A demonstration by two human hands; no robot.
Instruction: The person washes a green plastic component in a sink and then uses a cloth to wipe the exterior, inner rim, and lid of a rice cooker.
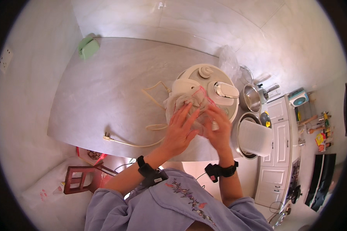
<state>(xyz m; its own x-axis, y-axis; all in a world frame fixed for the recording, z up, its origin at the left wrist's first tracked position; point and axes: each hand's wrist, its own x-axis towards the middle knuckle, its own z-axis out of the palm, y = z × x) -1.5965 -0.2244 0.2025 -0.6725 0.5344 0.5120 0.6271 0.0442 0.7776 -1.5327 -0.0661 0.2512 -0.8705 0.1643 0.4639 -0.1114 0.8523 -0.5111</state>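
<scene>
A white electric pressure cooker or rice cooker [201, 75] with a grey lid top, a knob and a chrome-edged handle stands on the grey tabletop. A crumpled greyish cloth with a pink edge [190, 101] lies over its near left side. My left hand [180, 127] rests on the cloth with its fingers spread. My right hand [218, 124] has curled fingers at the cloth's right edge, slightly blurred; whether it grips the cloth is unclear. A cream power cord runs from the cooker to a plug [107, 137] at the left.
A green plastic holder [89, 48] stands at the far left corner. Right of the cooker are a clear plastic bag [229, 62], a steel pot [251, 98] and a translucent container [254, 138] on a steel basin. A wooden chair [78, 179] is below left.
</scene>
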